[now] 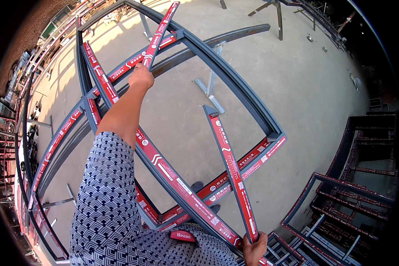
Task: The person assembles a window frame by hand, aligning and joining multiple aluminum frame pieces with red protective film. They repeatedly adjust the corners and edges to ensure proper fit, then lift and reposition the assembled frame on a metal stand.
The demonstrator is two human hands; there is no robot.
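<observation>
My left hand (142,76) reaches across a dark grey metal window frame (235,88). It is closed round the near end of a short grey bar with red film (162,33), which slants over the frame's far side. At the lower right my right hand (255,249) grips the near end of another red-filmed bar (229,162). That bar's free end points away over the frame opening and shows a cut end. A long red-filmed rail (164,170) of the frame runs between my hands, beneath my left arm.
The frame lies over a dark curved rail (239,33) and a metal stand (211,91). More frames stack up at the right (346,190), and others stand along the left (25,128). My shoes (197,186) show through the frame on the concrete floor (314,84).
</observation>
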